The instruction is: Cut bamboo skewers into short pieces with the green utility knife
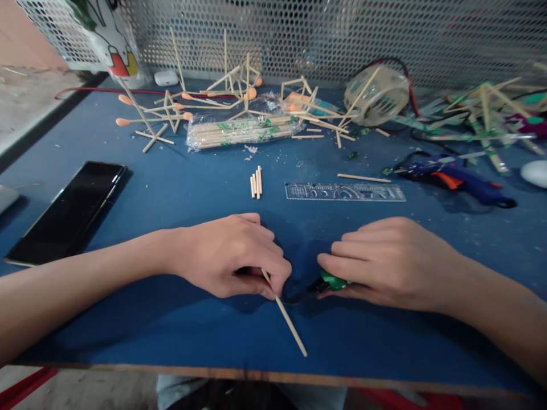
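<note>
Pinched between the thumb and fingers of my left hand (239,256) is a thin wooden stick (291,327), whose lower end slants toward the table's front edge. My right hand (384,265) is closed round a green-handled tool (334,281) with a dark front part. The tool's thin tip points left and lies close to the stick beside my left fingertips; whether it touches the stick is unclear. Beyond my hands lie several short cut sticks (256,183) side by side and a clear plastic ruler (345,192), with a single stick (364,178) behind it.
A black phone (70,210) lies at the left. At the right is a blue glue gun (461,179). Along the back are wrapped sticks (243,131), stick structures, a round clear container (376,95) and a perforated metal screen (290,40). A white object (534,172) sits far right.
</note>
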A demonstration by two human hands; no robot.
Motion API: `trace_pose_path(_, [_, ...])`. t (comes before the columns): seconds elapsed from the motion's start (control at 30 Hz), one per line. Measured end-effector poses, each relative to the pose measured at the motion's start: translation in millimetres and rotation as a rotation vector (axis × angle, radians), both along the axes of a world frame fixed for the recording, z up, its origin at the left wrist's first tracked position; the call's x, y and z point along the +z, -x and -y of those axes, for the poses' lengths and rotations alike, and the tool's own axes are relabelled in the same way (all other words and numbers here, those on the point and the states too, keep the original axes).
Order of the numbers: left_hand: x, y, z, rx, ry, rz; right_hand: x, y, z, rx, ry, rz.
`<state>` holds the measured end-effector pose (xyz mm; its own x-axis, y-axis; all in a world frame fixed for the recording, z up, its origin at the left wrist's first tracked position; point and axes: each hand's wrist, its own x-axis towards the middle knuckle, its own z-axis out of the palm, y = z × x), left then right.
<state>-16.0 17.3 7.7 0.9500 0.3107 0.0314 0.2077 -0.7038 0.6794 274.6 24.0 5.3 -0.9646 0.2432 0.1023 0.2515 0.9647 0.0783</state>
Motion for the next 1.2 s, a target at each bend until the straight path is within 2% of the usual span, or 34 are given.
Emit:
trace_pose_path(0.67, [-1.0, 0.7, -0.5, 0.004, -0.013, 0.023, 2.6, 5.4, -2.5, 0.042, -0.012, -0.054])
trace_pose_path(1.2, [-3.1, 1.4, -4.1, 0.002, 0.013, 0.011, 1.6, 6.3, -2.6, -0.003, 0.062, -0.024])
